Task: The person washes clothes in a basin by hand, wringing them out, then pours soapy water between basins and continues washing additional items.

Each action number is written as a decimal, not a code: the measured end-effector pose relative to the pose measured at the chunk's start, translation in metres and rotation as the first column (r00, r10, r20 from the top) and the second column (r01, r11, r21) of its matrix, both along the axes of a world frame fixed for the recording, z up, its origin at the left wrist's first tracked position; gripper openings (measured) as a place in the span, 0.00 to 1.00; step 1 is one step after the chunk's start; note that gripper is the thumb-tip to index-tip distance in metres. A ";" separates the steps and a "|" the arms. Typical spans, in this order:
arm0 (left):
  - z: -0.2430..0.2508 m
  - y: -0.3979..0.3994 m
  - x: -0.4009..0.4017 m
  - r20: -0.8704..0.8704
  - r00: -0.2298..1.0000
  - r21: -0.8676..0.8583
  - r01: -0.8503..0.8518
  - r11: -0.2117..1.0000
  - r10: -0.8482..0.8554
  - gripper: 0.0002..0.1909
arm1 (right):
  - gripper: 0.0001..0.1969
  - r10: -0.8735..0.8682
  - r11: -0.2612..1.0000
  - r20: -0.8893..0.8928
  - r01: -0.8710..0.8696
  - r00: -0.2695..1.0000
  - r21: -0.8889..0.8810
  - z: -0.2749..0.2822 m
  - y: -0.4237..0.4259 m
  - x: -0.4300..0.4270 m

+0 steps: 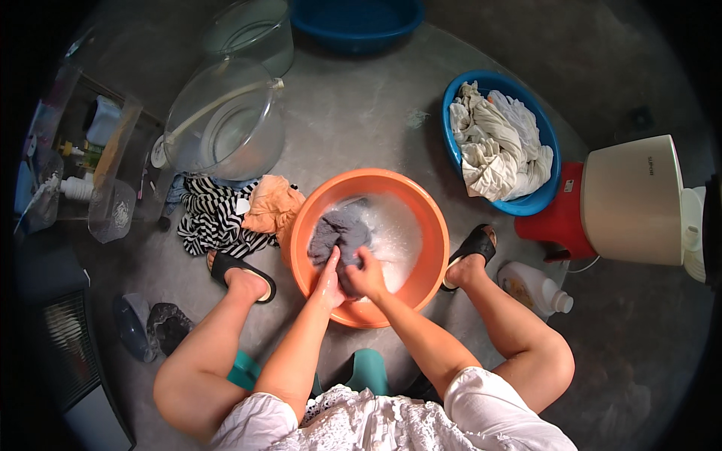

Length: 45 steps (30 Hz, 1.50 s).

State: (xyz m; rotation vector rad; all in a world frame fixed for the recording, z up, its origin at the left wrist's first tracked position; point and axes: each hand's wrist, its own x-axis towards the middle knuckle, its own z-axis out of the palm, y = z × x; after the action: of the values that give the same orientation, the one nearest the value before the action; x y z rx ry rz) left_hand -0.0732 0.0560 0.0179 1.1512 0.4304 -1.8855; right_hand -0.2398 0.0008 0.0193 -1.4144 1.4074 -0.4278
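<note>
Between my feet stands an orange plastic basin [295,248] with white, sudsy water [401,239] in it. A wet grey cloth [337,228] lies bunched at the basin's left side. My left hand [333,284] is at the cloth's near end, thumb up along it and fingers curled underneath. Just to its right, my right hand [366,276] is curled in on the same part of the cloth, fingertips bent inward. The cloth's near end is partly hidden by both hands.
Striped clothing [206,217] and an orange garment [274,203] lie on the floor beside the basin. At right are a blue tub [449,138] of pale laundry [496,146], a plastic bottle [533,288] and a beige-and-red appliance [629,200]. Clear tubs [265,132] stand at back left.
</note>
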 end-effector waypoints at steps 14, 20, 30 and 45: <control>0.024 0.021 -0.032 -0.184 0.951 -0.124 -0.274 0.954 0.250 0.45 | 0.20 0.381 0.807 -0.361 -0.497 0.851 -0.320 0.117 -0.044 0.005; 0.011 0.035 -0.027 0.065 0.952 -0.152 -0.286 0.946 0.298 0.39 | 0.23 -0.019 0.966 -0.473 -0.106 0.881 -0.235 0.061 -0.072 -0.059; -0.008 -0.023 0.016 0.112 0.985 0.069 -0.141 0.988 0.133 0.60 | 0.40 0.523 0.848 -0.191 -0.485 0.831 0.212 0.023 -0.046 -0.049; 0.003 0.007 -0.027 0.331 0.935 -0.294 -0.028 0.955 0.130 0.49 | 0.45 0.452 0.890 -0.415 -0.428 0.789 0.157 0.117 -0.068 -0.038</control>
State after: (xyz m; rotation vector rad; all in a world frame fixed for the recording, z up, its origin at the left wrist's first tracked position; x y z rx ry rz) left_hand -0.1002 0.0628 0.0207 1.2163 0.0052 -1.5685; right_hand -0.2775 -0.0674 0.1360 -1.8091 1.3578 0.2568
